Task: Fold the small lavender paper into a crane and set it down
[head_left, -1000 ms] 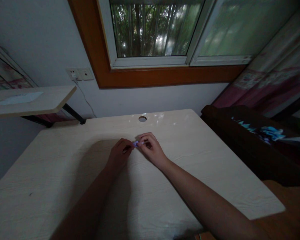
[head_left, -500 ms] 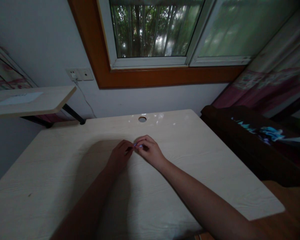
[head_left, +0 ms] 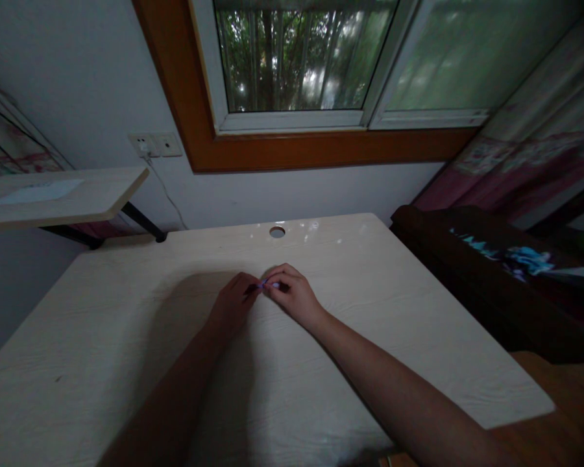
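Note:
Between my two hands, over the middle of the pale wooden desk (head_left: 370,285), is a small purple object (head_left: 262,284). Fingers cover most of it, and its kind does not show. My left hand (head_left: 234,299) pinches its left end, closed and in shadow. From the right, my right hand (head_left: 292,292) grips the other end between thumb and fingers, where a bit of pale purple shows. The fingertips of both hands nearly meet.
A round cable hole (head_left: 277,232) is near the desk's back edge. At the left stands a raised shelf (head_left: 92,201) on black legs, bearing a paper (head_left: 39,192). A wall socket (head_left: 156,145) has a cord hanging down. Dark furniture (head_left: 448,272) lies beyond the right edge.
Slightly more of the purple object shows between my fingertips. Both hands stay in nearly the same place.

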{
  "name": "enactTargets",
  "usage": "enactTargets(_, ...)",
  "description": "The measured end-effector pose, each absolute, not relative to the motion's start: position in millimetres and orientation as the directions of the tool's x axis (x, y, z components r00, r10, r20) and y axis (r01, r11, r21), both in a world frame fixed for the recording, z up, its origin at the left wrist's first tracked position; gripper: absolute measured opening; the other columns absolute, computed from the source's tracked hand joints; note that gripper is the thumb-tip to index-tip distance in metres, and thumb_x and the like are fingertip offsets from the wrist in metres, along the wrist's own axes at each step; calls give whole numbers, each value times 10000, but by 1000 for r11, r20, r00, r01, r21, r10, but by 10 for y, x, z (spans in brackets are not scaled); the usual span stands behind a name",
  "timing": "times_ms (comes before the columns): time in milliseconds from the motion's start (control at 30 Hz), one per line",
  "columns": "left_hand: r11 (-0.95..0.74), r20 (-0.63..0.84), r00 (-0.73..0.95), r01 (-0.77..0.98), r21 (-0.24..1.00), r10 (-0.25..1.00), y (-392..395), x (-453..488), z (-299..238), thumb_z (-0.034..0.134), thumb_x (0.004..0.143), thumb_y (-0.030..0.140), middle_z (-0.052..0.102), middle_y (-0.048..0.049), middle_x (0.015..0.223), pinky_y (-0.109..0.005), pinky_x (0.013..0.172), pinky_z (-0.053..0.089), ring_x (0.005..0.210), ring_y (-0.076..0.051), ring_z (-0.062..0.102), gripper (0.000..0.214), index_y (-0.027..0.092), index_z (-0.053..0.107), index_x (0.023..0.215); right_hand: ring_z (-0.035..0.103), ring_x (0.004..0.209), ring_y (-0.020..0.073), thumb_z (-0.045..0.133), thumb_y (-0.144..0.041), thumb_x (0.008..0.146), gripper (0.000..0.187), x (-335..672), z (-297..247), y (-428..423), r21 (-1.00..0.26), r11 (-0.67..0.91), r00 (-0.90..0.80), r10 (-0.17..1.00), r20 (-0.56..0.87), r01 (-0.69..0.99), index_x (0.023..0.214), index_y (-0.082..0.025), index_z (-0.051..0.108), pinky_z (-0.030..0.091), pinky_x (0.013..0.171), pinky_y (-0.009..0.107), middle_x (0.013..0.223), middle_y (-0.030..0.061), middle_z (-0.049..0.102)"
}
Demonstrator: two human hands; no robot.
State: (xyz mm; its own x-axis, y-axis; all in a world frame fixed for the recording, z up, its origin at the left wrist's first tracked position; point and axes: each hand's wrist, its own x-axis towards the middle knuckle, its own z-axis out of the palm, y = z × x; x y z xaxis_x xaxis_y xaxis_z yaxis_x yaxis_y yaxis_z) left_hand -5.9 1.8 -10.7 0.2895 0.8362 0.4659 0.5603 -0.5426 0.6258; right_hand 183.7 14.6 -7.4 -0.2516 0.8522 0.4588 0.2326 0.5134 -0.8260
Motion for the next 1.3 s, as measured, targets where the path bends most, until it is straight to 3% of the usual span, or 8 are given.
enactTargets(233, -494, 413, 273, 535, 686, 869, 19, -76, -117, 588, 906, 250, 647, -20, 925, -276, 756, 547, 833, -146, 643, 73, 219, 619, 965, 623, 884, 182, 661, -249, 857, 74, 1830, -70, 130, -832, 509, -243, 855, 458, 222, 804, -224, 706, 517, 761, 323, 955, 70, 648)
enactTargets(433, -382, 334, 185, 422, 822, 924, 21, -83, -62, 632, 881, 316, 692, -26, 860, -279, 707, 565, 781, -161, 688, 122, 207, 643, 933, 618, 873, 178, 651, -240, 863, 71, 1839, -73, 126, -817, 532, -237, 842, 484, 223, 816, -220, 700, 506, 696, 294, 950, 71, 637)
enactTargets(667, -268, 232, 157, 273, 924, 960, 16, -85, -23, 596, 885, 309, 721, -46, 831, -290, 720, 579, 763, -170, 718, 138, 179, 633, 915, 618, 891, 178, 672, -210, 848, 27, 1851, -52, 131, -775, 593, -251, 802, 542, 221, 825, -221, 681, 518, 740, 309, 946, 65, 641)
enactTargets(1100, -131, 107, 200, 114, 985, 974, -10, -74, -7, 594, 878, 358, 713, -37, 749, -288, 688, 574, 676, -155, 689, 205, 156, 626, 880, 625, 902, 174, 665, -199, 862, 34, 1856, -48, 128, -714, 666, -283, 743, 607, 217, 869, -232, 665, 527, 789, 335, 953, 57, 644)
enactTargets(1300, -92, 49, 230, 183, 979, 972, -2, -100, -18, 566, 885, 335, 687, -22, 678, -244, 619, 533, 602, -131, 650, 206, 154, 627, 807, 622, 944, 189, 665, -173, 850, 69, 1863, -41, 120, -666, 700, -323, 712, 624, 256, 878, -237, 662, 524, 837, 362, 970, 58, 650)
